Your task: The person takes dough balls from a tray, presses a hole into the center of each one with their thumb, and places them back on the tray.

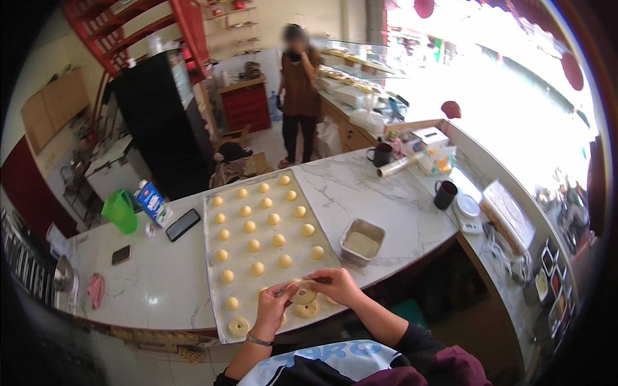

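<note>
Left hand (277,302) and right hand (338,285) pinch a flat dough ring (307,298) from both sides, over the near end of a big tray (235,233). Rows of round dough balls (279,240) sit on the tray. A metal pan (362,243) stands just beside it on the white worktop (412,226).

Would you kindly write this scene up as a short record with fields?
Left hand: holds a flat, pale-yellow dough ring
Right hand: holds the same ring
Below the hands: large, pale rectangular tray
On the tray: rows of pale-yellow round dough balls
Right of the tray: silvery square metal pan
Surface: white marbled countertop
Background: standing person in brown top
</note>
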A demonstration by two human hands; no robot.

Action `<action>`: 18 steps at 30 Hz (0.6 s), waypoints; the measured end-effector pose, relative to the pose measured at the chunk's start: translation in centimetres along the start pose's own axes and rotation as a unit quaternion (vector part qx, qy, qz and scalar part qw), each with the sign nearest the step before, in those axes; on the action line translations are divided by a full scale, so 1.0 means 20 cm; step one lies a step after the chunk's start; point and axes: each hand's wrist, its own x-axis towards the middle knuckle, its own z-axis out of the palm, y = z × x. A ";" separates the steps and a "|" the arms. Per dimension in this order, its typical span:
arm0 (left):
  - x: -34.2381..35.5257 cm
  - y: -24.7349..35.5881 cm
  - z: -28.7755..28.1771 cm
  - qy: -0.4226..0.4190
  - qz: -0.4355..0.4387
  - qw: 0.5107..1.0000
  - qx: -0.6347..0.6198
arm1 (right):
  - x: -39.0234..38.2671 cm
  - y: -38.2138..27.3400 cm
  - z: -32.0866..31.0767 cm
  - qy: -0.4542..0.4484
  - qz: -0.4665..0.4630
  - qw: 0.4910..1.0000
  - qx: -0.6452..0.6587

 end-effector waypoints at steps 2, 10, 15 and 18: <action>0.01 -0.01 -0.05 -0.020 -0.029 0.998 0.054 | 0.00 0.00 0.03 -0.006 -0.054 0.997 -0.047; 0.02 -0.07 -0.02 -0.018 -0.012 1.000 -0.003 | -0.03 -0.02 -0.01 0.005 -0.020 0.998 -0.067; 0.01 -0.05 0.03 0.020 0.023 0.999 -0.010 | -0.05 0.03 -0.02 -0.016 -0.042 0.997 -0.058; 0.04 -0.08 -0.07 -0.042 -0.037 0.998 0.018 | -0.04 0.03 -0.02 -0.003 -0.040 0.992 -0.119</action>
